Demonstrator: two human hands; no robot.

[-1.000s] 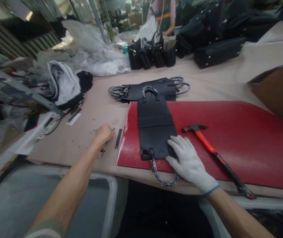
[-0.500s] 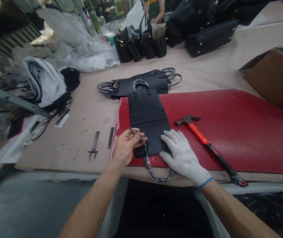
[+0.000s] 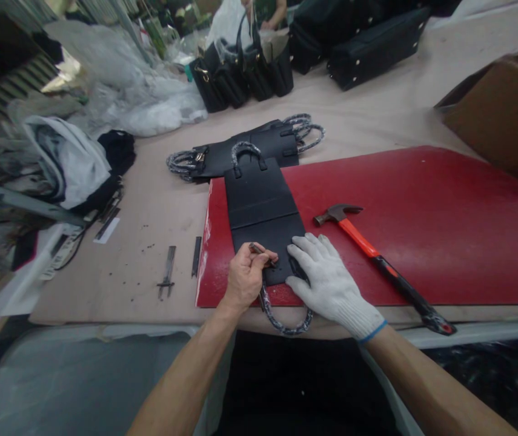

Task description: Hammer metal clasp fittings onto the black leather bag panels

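A black leather bag panel [image 3: 263,197] lies over the left end of a red board, with a wrapped loop handle [image 3: 286,330] hanging past the table's front edge. My left hand [image 3: 245,275], bare, pinches a slim metal punch [image 3: 255,248] slantwise, its lower end close to small marks near the panel's front end. In a white knit glove, my right hand [image 3: 322,278] rests flat with fingers spread on the panel's right edge. To its right, a claw hammer [image 3: 368,248] with an orange and black handle lies on the board.
The red board [image 3: 422,230] covers the table's right side. More black panels with handles [image 3: 249,145] lie behind. On the left are a pronged metal tool [image 3: 166,272] and a dark flat strip [image 3: 196,257]. Black bags [image 3: 245,72], a cardboard box [image 3: 499,115] and another person's arm [image 3: 277,13] appear farther back.
My left hand has moved right across the panel with the punch, away from the handle's left end. My right hand stays on the panel. The whole view has shifted slightly.
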